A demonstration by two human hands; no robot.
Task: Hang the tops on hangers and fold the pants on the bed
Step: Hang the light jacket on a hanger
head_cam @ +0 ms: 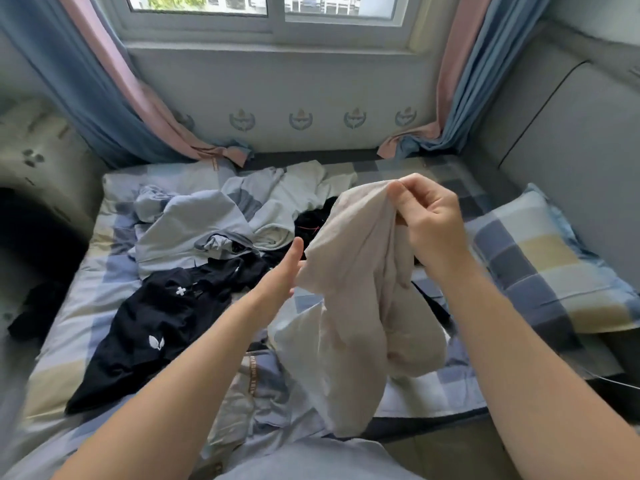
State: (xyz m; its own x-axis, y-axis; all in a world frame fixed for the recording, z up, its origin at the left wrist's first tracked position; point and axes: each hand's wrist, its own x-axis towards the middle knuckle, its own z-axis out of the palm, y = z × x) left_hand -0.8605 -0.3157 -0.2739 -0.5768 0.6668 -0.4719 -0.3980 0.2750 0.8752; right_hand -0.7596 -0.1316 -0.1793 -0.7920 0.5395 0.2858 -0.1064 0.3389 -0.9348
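A beige garment (356,299) hangs bunched in the air over the bed's near half. My right hand (429,220) pinches its top edge between thumb and curled fingers. My left hand (284,271) reaches toward the garment's left edge with straight fingers, its fingertips hidden behind the cloth. On the bed lie a black garment with small white marks (149,327), a pale blue top (183,233), a whitish top (287,199) and another black piece (311,220) behind the beige one. No hanger shows.
The bed has a blue, yellow and white checked sheet (79,306). A checked pillow (543,268) lies at the right by a padded headboard (568,150). Blue and pink curtains (114,98) hang at both sides of the window (270,12). A dark item (34,313) lies at the bed's left edge.
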